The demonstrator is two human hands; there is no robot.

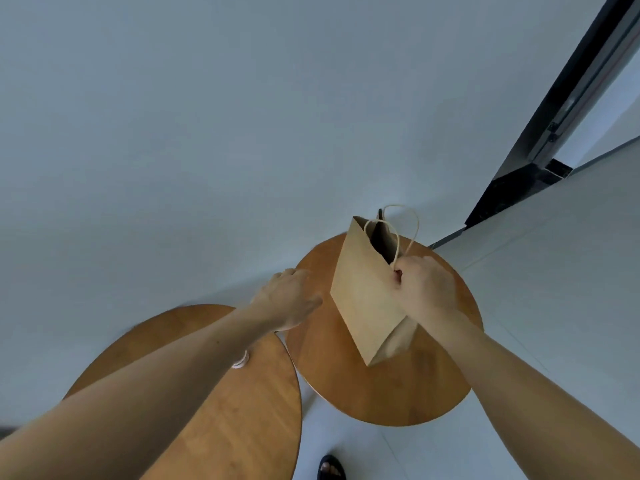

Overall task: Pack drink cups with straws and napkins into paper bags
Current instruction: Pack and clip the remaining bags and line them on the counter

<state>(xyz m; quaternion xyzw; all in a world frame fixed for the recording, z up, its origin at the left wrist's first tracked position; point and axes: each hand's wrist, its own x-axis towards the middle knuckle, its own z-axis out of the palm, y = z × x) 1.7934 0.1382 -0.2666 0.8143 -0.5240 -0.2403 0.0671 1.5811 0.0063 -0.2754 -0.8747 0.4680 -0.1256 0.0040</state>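
**Gripping the bag by its rim, right hand in charge**

Holding firm up top, the right hand [424, 289] has its fingers curled tight around the near rim of the brown paper bag [363, 292], right where a twisted handle [414, 223] loops up out of it. The bag hangs tilted over the right-side round table [381, 393], mouth gaping and dark inside, turned away from the person. Its lower corner points down at the wood, though whether it touches the tabletop cannot be told.

Across comes the left hand [287, 299], stretched out just beside the bag's left edge, back of the hand to the camera, thumb angled toward the paper. Its fingers drop away out of sight, so whether they are spread or closed on something cannot be told.

Under that forearm sits the second round table [242, 427], near the first, with a small white object [241, 360] peeking out (mostly covered by the arm). Down at the bottom edge, a foot in a dark sandal [330, 467] stands on the pale floor. A dark door frame [554, 126] runs along the upper right.
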